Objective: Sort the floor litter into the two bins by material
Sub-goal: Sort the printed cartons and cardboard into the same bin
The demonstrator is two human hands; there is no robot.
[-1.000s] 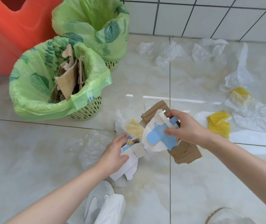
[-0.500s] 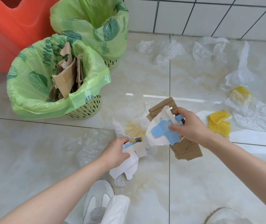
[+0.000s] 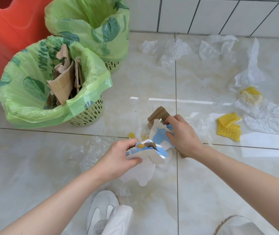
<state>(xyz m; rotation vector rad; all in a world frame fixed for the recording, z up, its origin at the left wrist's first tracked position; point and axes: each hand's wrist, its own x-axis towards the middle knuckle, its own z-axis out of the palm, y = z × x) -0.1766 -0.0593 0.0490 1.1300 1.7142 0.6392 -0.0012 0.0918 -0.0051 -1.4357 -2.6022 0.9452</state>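
Left hand [image 3: 118, 160] grip: closed on white-blue carton scrap [image 3: 149, 154], mid-floor | right hand [image 3: 183, 133] grip: pinching blue-white paper [image 3: 160, 137] with brown cardboard [image 3: 158, 112] | cardboard-filled bin [image 3: 33, 92] toward floor's far-left corner | plastic wrap [image 3: 176, 50], yellow foam netting [image 3: 228, 127] along far and right edges

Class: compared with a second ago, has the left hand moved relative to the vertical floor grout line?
Yes. The left hand, gripping white and blue card scraps, has moved up off the floor and right, toward the grout line and the right hand.

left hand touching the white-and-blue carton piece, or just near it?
Touching. Head view: the left hand grips the white-and-blue carton piece, thumb on its face, fingers curled over its top edge.
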